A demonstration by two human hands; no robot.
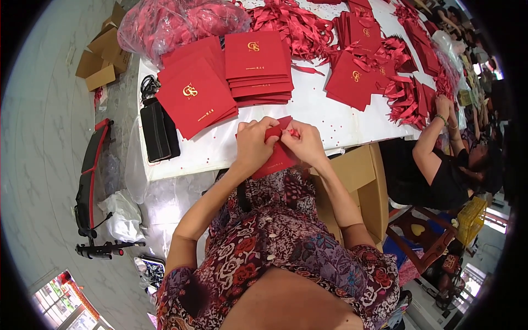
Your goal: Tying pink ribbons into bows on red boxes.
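Observation:
My left hand (256, 144) is closed on the upper left of a flat red paper bag (276, 160) at the table's front edge, in front of my body. My right hand (306, 144) pinches a short bit of red ribbon (293, 132) at the bag's upper right. The fingers of both hands hide much of the bag's top. Just beyond, a neat stack of red bags (256, 55) with gold print sits on the white table (192, 159). A second, fanned stack (197, 93) lies to its left.
A black case (155, 132) lies at the table's left edge. Behind the stacks are a clear plastic sack of red material (176, 25) and loose red ribbons (291, 27). More red bags (352, 80) lie right. An open carton (357, 181) stands by my right arm; a co-worker (440, 159) works beyond.

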